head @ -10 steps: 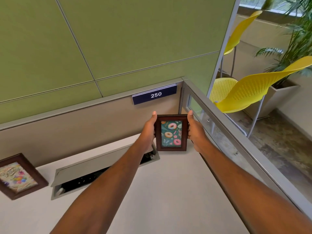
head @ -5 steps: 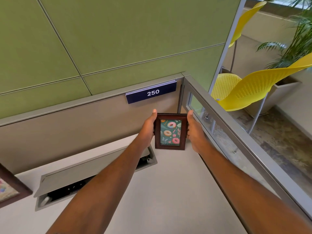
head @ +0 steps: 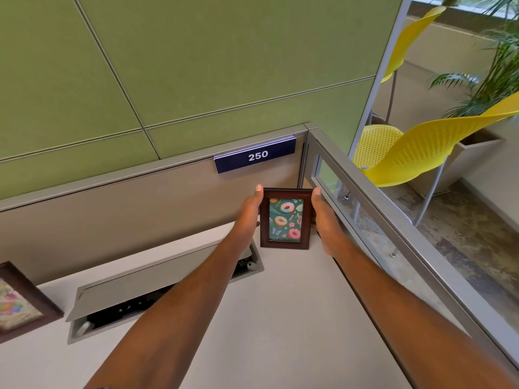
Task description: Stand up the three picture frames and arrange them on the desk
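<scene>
White desk point(head: 295, 318) fills the lower part of the frame, and both forearms reach forward over it from the bottom edge. At the lower left, a second frame with a colourful picture point(head: 19, 304) stands near the edge of the view, cut off by it. Just beside it, toward the centre, a grey cable box point(head: 157, 287) is set in the desk with its lid tilted open.

Farther on, at the centre of the frame, the left hand point(head: 248, 217) and the right hand point(head: 323, 220) are clamped on the two sides of a small dark wooden frame with a doughnut picture point(head: 286, 219). It stands upright in the back corner of the desk, its lower edge at the surface; whether it already rests there fully I cannot tell. Behind it hangs a blue sign with the number 250 point(head: 255, 156), and above it a green wall panel point(head: 182, 66). At the right, yellow chairs point(head: 421, 153) stand behind a glass partition point(head: 393, 226).

I judge the step is the placing of this frame. The next move calls for a slow release, checking that the back support holds it. A third frame is not visible.
</scene>
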Demonstrator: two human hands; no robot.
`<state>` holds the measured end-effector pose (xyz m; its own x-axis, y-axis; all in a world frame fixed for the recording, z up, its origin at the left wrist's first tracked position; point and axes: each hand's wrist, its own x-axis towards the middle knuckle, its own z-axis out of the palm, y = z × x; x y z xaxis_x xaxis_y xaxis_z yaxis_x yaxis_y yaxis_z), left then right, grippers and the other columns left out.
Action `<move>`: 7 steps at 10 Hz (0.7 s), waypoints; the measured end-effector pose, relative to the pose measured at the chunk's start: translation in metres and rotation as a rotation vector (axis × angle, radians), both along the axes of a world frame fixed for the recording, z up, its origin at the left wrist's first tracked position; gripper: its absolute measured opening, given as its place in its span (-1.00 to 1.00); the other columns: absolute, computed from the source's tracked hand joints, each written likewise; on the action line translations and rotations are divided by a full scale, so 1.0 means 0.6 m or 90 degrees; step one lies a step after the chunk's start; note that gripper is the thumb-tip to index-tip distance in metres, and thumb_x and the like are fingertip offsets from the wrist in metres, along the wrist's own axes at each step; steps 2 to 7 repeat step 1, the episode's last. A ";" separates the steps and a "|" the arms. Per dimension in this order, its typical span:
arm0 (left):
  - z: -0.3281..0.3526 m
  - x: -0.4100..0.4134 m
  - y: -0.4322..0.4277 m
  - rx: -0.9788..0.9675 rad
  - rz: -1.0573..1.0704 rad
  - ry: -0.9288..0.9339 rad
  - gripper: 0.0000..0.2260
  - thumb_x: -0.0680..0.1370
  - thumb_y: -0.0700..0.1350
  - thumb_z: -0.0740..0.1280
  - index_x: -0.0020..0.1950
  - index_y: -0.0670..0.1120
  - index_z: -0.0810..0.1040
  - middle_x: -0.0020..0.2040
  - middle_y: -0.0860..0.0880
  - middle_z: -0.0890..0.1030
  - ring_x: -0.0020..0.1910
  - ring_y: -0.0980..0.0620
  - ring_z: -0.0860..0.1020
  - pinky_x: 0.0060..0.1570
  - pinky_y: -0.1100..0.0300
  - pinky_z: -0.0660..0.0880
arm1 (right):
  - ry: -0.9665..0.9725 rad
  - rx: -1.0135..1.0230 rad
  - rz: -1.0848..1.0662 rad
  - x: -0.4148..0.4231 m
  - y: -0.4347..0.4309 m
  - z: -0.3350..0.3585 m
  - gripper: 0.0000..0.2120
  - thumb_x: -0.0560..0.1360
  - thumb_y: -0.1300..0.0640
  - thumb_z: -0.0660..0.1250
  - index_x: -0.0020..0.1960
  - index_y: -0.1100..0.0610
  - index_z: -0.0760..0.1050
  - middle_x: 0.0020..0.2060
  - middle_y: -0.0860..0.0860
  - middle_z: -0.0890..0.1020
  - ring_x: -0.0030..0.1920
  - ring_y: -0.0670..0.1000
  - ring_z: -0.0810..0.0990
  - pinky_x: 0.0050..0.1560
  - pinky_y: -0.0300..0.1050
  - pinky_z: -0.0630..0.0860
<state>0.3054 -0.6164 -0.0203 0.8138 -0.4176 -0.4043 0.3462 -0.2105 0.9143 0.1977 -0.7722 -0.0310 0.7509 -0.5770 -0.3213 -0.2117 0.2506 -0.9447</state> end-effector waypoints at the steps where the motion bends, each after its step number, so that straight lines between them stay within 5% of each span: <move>1: -0.005 -0.016 0.013 0.022 0.065 -0.075 -0.52 0.72 0.34 0.14 0.34 -0.01 0.53 0.16 0.10 0.66 0.14 0.13 0.59 0.16 0.11 0.46 | -0.028 -0.009 0.034 -0.016 0.004 -0.001 -0.52 0.69 -0.39 0.12 0.25 -0.08 0.61 -0.04 -0.19 0.83 -0.02 -0.22 0.80 -0.21 -0.41 0.64; 7: -0.005 -0.016 0.013 0.022 0.065 -0.075 -0.52 0.72 0.34 0.14 0.34 -0.01 0.53 0.16 0.10 0.66 0.14 0.13 0.59 0.16 0.11 0.46 | -0.028 -0.009 0.034 -0.016 0.004 -0.001 -0.52 0.69 -0.39 0.12 0.25 -0.08 0.61 -0.04 -0.19 0.83 -0.02 -0.22 0.80 -0.21 -0.41 0.64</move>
